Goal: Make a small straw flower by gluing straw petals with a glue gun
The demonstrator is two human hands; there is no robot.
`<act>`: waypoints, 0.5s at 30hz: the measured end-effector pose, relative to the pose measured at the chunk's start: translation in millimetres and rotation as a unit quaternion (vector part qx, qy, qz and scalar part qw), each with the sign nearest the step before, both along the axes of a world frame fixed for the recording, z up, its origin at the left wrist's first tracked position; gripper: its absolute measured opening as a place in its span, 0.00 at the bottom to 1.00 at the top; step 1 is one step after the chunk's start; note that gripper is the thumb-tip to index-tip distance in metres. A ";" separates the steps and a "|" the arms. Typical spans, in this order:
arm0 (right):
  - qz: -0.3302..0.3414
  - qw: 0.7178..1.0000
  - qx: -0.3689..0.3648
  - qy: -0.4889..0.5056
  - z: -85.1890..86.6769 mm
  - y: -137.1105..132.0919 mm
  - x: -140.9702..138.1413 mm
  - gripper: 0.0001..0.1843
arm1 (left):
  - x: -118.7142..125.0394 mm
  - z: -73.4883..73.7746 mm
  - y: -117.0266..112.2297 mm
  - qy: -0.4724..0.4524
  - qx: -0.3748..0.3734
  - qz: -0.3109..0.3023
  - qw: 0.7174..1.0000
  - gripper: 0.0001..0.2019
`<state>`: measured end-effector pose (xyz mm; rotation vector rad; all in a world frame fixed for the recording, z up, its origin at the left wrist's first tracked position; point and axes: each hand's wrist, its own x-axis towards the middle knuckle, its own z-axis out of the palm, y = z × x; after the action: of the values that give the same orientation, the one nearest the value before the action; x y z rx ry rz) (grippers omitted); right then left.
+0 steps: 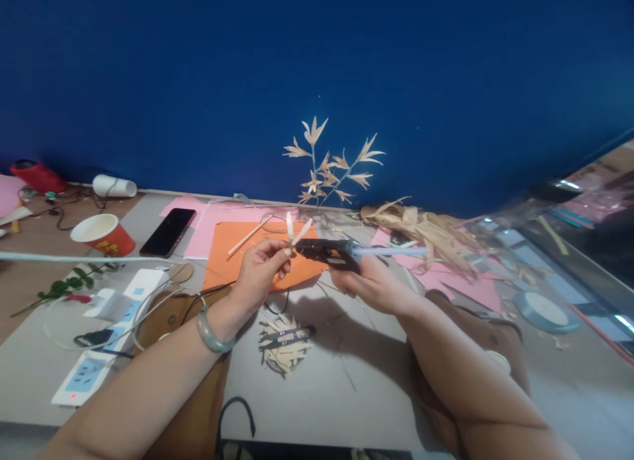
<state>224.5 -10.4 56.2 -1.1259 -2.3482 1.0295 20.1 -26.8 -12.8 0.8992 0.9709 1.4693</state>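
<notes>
Pinching two pale strips (pixel 290 227) in the fingers of the left hand (pixel 258 271) over orange paper (pixel 222 252) on the desk (pixel 356 394), tips upward, one nearly upright, one tilted right. Gripping a black glue gun (pixel 319 250) in the right hand (pixel 375 285), long axis roughly crosswise, nozzle leftward just beside the strips' base, glue stick (pixel 396 251) rightward.

The right hand (pixel 369 285) hides most of the hot glue gun's (pixel 327 250) handle, and whether its nozzle touches the pale leaf-like strips (pixel 290 227) in the left hand (pixel 260 271) is too small to tell. The bottom edge cuts off the left forearm (pixel 163 374) toward eight o'clock, the right forearm (pixel 460 361) toward four and a dark object (pixel 317 449) at six. Markings on the red paper cup (pixel 106 240) at nine o'clock are unreadable, while pinkish plastic (pixel 601 201) at three is blurred.
</notes>
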 end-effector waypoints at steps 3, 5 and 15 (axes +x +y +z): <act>0.000 1.000 0.004 0.001 0.6 -0.9 -0.9 0.10 | -0.3 -1.6 0.4 0.002 0.002 -0.001 1.000 0.11; -0.003 1.000 0.005 0.010 1.3 -1.5 -2.2 0.10 | -0.4 -2.2 0.5 0.002 0.001 -0.002 1.000 0.11; -0.040 0.991 -0.044 0.118 -3.4 -0.4 0.1 0.11 | -0.2 -1.2 0.9 0.010 0.007 0.006 1.000 0.09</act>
<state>224.6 -10.8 52.8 -1.0573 -2.0753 1.1761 19.9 -25.9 -14.1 0.9210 0.9835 1.4822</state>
